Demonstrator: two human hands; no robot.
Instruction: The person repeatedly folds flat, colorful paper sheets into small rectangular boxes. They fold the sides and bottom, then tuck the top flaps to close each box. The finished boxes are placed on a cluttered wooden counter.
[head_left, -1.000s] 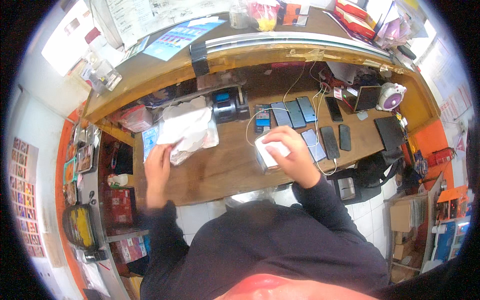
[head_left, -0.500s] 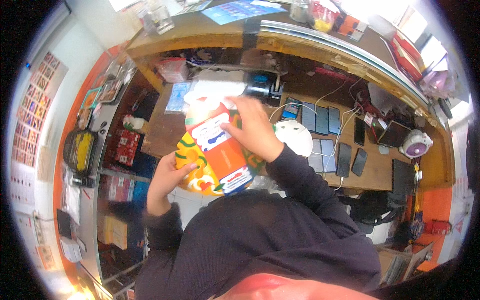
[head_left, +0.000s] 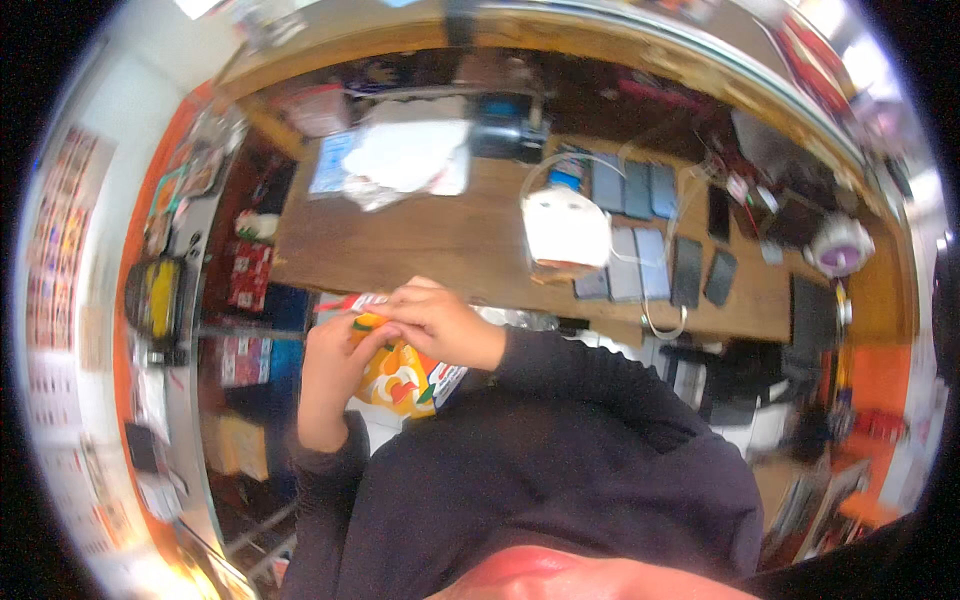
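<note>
Close to my body, below the table's front edge, I hold a yellow and orange printed packet (head_left: 395, 380) with green and white patterns. My left hand (head_left: 333, 365) pinches its upper edge from the left. Against it, my right hand (head_left: 437, 320) grips the same edge, with the fingers of both hands closed together and covering the top of the packet. A red and white part shows just above the fingers. The packet hangs down toward my dark top, its right side partly behind my right sleeve.
Beyond my hands is a wooden table (head_left: 400, 245). White sheets (head_left: 410, 150) lie at its back left, beside a black device (head_left: 508, 130). A white rounded object (head_left: 566, 232) stands right of centre. Several phones (head_left: 637, 190) and cables lie farther right, near a small fan (head_left: 838, 247).
The packet has come down and nearer my body, from over the table. My right hand has moved left and down to meet my left hand at its upper edge. The view has shifted slightly.
</note>
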